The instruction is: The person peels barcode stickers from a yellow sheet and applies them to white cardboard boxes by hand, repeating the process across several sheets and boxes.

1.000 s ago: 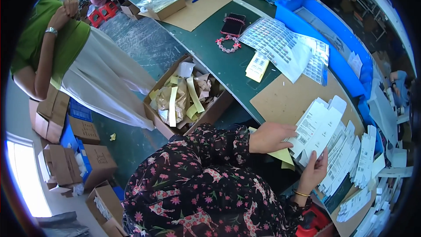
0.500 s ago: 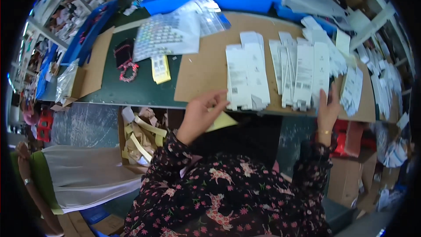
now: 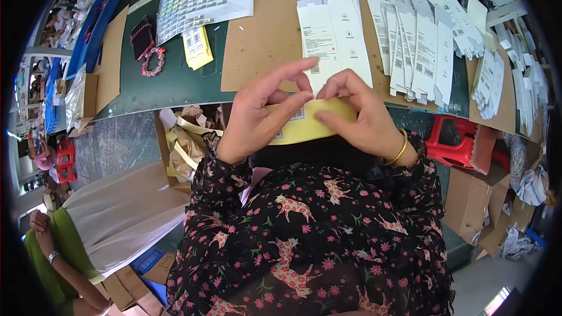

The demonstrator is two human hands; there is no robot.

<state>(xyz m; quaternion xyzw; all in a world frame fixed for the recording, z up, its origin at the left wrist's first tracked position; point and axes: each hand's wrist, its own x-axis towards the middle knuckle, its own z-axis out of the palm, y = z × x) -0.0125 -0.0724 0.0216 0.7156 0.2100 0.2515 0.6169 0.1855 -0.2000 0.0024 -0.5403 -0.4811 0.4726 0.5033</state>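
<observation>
Both my hands are over the table's near edge with a yellow strip of barcode labels (image 3: 304, 129) between them. My left hand (image 3: 254, 111) holds the strip's left end, its thumb near the upper edge and its index finger stretched toward the right. My right hand (image 3: 366, 120) grips the right end, thumb on the strip's face and other fingers curled above. Between my fingertips something small may be pinched; I cannot make it out. Just beyond lie flat white cartons (image 3: 345, 41), partly hidden by my hands. More flat white cartons (image 3: 421, 52) lie fanned out to the right.
A cardboard sheet (image 3: 257, 41) lies under the cartons. On the left are sticker sheets (image 3: 193, 3), yellow label strips (image 3: 197, 48), a dark flat item (image 3: 140, 39) and a beaded loop (image 3: 153, 61). Below stands a box of paper scraps (image 3: 184, 146). A person's arm (image 3: 64, 269) shows lower left.
My right hand has left the fanned cartons and come across to the yellow strip. The strip, earlier hanging below my left hand, is now raised between both hands. The view has tilted downward.
</observation>
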